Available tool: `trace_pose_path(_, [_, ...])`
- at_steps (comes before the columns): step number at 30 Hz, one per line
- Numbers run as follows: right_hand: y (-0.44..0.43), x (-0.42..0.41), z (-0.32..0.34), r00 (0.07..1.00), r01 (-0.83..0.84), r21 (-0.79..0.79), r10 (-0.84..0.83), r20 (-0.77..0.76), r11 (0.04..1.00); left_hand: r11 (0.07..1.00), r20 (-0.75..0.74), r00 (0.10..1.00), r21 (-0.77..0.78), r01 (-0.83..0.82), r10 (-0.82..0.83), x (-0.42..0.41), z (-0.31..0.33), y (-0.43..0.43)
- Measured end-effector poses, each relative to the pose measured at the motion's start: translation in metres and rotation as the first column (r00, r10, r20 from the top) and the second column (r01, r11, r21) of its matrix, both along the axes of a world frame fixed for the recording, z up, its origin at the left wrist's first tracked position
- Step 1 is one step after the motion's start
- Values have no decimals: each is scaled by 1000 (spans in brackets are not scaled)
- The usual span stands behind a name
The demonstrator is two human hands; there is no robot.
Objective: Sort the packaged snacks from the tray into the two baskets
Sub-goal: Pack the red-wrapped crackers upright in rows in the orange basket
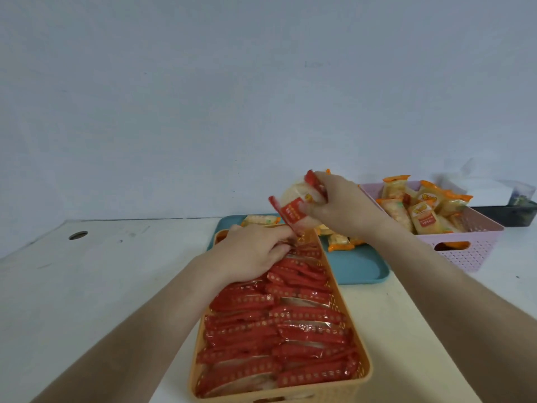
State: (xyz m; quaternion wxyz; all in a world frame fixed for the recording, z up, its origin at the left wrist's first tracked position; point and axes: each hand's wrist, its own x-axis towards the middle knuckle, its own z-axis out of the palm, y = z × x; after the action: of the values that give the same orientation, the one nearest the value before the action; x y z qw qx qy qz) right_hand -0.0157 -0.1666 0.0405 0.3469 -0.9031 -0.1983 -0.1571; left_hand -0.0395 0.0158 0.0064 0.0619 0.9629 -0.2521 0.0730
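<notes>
Pale wall [261, 82] at 12 o'clock, matt and bare. White table [101, 271] below it, smooth, faintly scuffed.

Orange basket [363, 370] at 6: long, perforated plastic, packed with red packets [290, 315] on edge in two rows. Glossy film, crimped ends. Teal tray [357, 269] just beyond it toward 12: flat, low rim, a few loose packets [340, 242] on it. Pink basket [476, 245] at 2: same perforated weave, yellow packets [424, 210] with orange ends heaped loosely inside.

Right hand [345, 205] is above the orange basket's far end, thumb and fingers pinching one held packet [293, 213]. It is red, and a pale round cracker shows through the clear film. Left hand [255, 251] lies on the far rows, fingers bent, tips pressing into the packets. Cannot tell whether it pinches one.

Step, as judged: slot the held packet into the far end.

- Left hand pushes the rows toward 6 to open a gap.
- Lower the packet edge-first, keeping it upright.
- Film looks slippery and the contents are probably brittle, so grip lightly and do not force it.
- Neighbouring packets may tip into the gap.
</notes>
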Motion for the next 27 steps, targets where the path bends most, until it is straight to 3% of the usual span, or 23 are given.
trace_pose_path(5, [17, 7, -4, 997, -71, -356, 64, -33, 932, 969, -61, 998, -245, 3, -19, 1, -3, 7])
trace_pose_path(8, [30, 6, -2, 998, -64, -575, 40, -54, 816, 930, -58, 998, -367, -8, -15, 0, -6, 12])
trace_pose_path(12, [37, 6, -11, 994, -82, -716, 0, -114, 693, 927, 111, 988, -370, -59, 107, -3, -4, 21])
trace_pose_path(14, [36, 5, -17, 988, -102, -710, -14, -156, 696, 938, 145, 978, -334, -92, 147, -3, -2, 29])
trace_pose_path(16, [31, 1, -22, 984, -86, -618, -31, -176, 781, 942, 121, 984, -322, -89, 134, -5, -3, 37])
trace_pose_path(19, [24, -11, -30, 996, 67, -480, -26, 90, 875, 944, 83, 994, -326, -40, 71, -12, -7, 45])
trace_pose_path(21, [24, -23, -32, 980, 69, -472, 29, 197, 879, 963, 37, 999, -269, -25, 36, -19, -12, 46])
trace_pose_path(22, [25, -29, -33, 984, 24, -508, 69, 165, 861, 979, 21, 999, -200, -30, 35, -23, -15, 46])
trace_pose_path(25, [28, -39, -37, 991, -124, -654, 60, -120, 746, 991, -48, 992, 75, -112, 116, -32, -20, 42])
trace_pose_path(27, [28, -39, -38, 975, -163, -708, 0, -224, 687, 964, -137, 970, 204, -169, 200, -36, -18, 39])
